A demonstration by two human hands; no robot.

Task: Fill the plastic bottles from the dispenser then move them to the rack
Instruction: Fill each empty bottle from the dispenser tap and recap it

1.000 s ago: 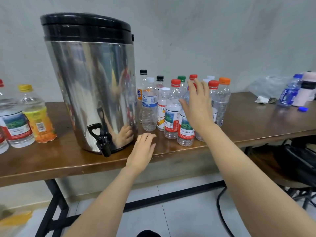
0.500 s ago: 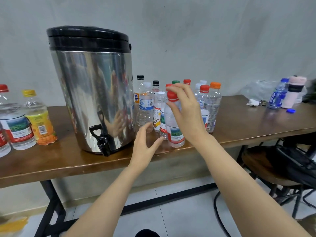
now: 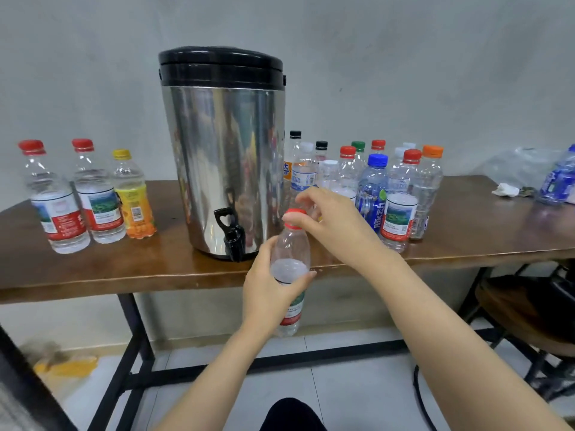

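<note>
Pinching the red cap (image 3: 294, 217) between thumb and curled fingertips (image 3: 308, 196), my right hand (image 3: 333, 225) sits at the top of the plastic bottle (image 3: 291, 253), its grip narrow and closed round the cap. My left hand (image 3: 270, 287) wraps the middle of the same bottle, thumb on the near side and fingers curled round the far side over the label. I hold the bottle close to upright in the air, in front of the table (image 3: 93, 272) and across its front edge, touching nothing but my hands. Whether it holds any water I cannot tell.

Just to the left of the cap is the black spigot (image 3: 231, 236) at the foot of the dispenser (image 3: 221, 157), a tall steel drum with a black lid that stands on the table. Behind my right hand, on the right of the dispenser, stands a crowd of capped bottles, among them a blue-capped bottle (image 3: 373, 188) and an orange-capped bottle (image 3: 431, 188). On the left of the dispenser, well apart from it, three more stand in a row: two red-capped bottles (image 3: 56, 206) (image 3: 98, 200) and a yellow-capped bottle (image 3: 133, 197). Far right on the table lie a crumpled tissue (image 3: 505, 190) and a blue bottle (image 3: 557, 181) at the frame's edge. A wooden stool (image 3: 529, 312) stands under that end.
</note>
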